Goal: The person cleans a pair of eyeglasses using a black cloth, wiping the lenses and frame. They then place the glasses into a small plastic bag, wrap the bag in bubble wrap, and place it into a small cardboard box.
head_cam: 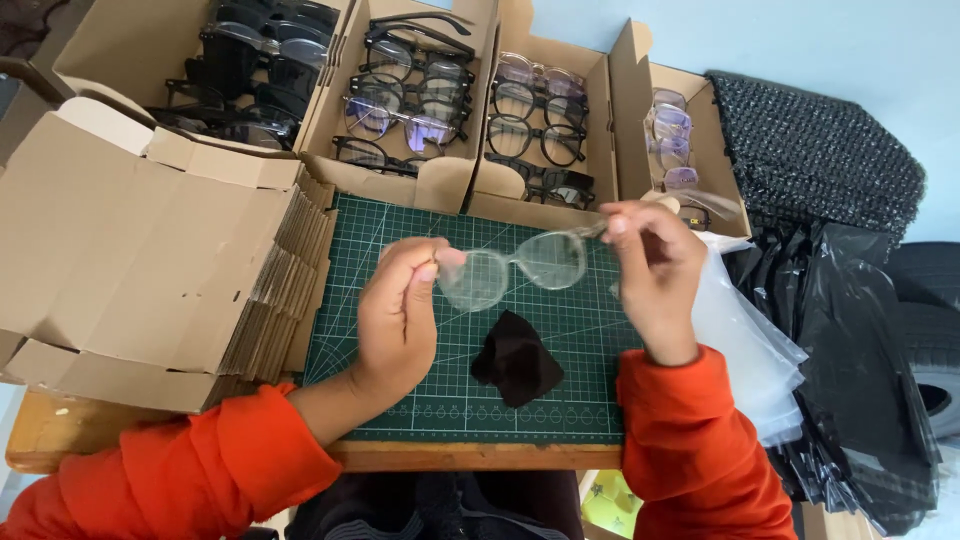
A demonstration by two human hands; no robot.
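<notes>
A pair of clear-framed glasses (520, 266) is held up above a green cutting mat (570, 330). My left hand (398, 312) pinches the frame's left end by the lens. At the right end, my right hand (652, 270) grips the hinge between thumb and fingers. A small black cloth (515, 358) lies crumpled on the mat just below the glasses. Both sleeves are orange.
Open cardboard boxes of glasses line the far edge: dark frames (260, 70), mixed frames (410, 95), (540, 130), clear frames (672, 140). A stack of flat cardboard (150, 260) sits left. Clear bags (745, 330), black bags (850, 350) and black mesh (810, 150) lie right.
</notes>
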